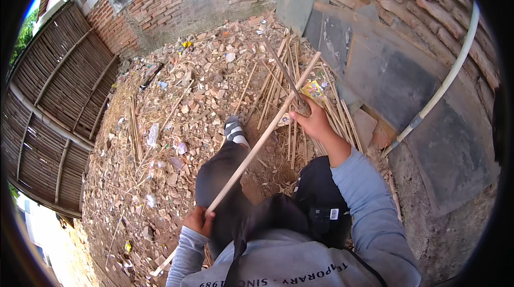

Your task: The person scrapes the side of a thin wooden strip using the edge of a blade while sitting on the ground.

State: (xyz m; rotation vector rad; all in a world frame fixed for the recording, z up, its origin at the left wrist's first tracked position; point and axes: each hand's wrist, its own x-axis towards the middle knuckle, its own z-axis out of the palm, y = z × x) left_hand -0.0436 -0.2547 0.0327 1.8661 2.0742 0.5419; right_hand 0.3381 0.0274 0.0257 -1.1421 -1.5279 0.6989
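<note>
Both hands [198,222] [316,122] closed | left: pale stick [257,147] | right: dark-bladed tool [280,65], handle hidden

Stick [246,163]: pale tan, long, straight, narrow; looks to be one piece.
Stick pose: slanted, near end low at left, far end ahead and to the right.
Stick hold: left grip [199,222] closed around it toward the near end; a short length shows beyond.
Blade [279,63]: dark, slim, long; edge detail too small to read.
Blade pose: slanted opposite to the stick, tip ahead and leftward.
Blade hold: rear end inside right grip [314,121].
Crossing: near stick's far end; contact cannot be told.
</note>
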